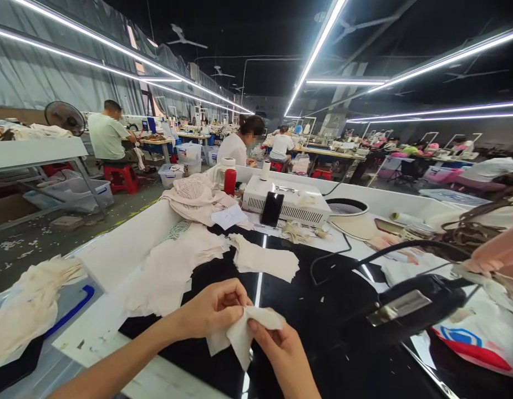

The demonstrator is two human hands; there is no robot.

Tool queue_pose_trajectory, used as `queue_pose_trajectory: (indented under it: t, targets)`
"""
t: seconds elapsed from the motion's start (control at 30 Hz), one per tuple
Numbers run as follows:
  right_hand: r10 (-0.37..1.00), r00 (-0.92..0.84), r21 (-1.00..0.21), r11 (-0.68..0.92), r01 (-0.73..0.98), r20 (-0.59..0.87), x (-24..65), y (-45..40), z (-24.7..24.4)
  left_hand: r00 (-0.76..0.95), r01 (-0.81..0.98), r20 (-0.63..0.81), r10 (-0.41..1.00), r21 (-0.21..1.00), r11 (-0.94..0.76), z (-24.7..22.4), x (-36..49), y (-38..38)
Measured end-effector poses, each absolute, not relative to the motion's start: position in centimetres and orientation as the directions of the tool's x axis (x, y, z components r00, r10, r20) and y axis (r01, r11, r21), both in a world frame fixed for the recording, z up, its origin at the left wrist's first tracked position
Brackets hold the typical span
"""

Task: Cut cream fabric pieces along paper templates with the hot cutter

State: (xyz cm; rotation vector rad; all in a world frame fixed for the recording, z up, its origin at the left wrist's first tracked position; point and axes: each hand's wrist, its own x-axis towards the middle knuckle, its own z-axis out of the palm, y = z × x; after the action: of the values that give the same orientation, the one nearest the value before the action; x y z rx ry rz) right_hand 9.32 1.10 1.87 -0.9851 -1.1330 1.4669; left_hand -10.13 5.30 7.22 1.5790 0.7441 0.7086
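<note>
Both my hands hold one small piece of cream fabric (242, 338) above the glossy black tabletop (223, 368). My left hand (217, 310) pinches its upper left part, fingers curled. On the right side of the cloth, my right hand (279, 346) grips the edge between thumb and fingers. Just beyond them lies a short stack of cream pieces (267, 259). A larger pile of pale pieces (168, 271) spreads to the left of that stack. The piece in my hands is folded, with a corner hanging down.
Beyond the fabric stand a white machine box (285, 202), a dark phone (272, 209) and a red bottle (229, 182). A black device with a cable (418, 302) is at right, near another person's hand (495, 252). Seated people work farther back.
</note>
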Motion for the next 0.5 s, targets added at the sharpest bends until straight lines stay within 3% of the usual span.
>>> queue_pose_trajectory:
  t: [0.13,0.27,0.5]
  targets:
    - [0.989,-0.150,-0.994,-0.031,-0.106,-0.015,9.7,0.6,2.2,0.578,0.046,0.004,0.816,0.998,-0.038,6.7,-10.0,5.6]
    - [0.979,-0.203,-0.999,-0.035,-0.019,-0.030,9.9,0.5,3.1,0.544,0.221,-0.084,0.835,0.974,-0.045,6.9,-9.5,5.6]
    - [0.964,-0.231,-0.981,-0.161,-0.108,-0.133,9.6,0.1,1.0,0.516,0.276,-0.118,0.848,0.961,-0.035,7.4,-8.5,5.0]
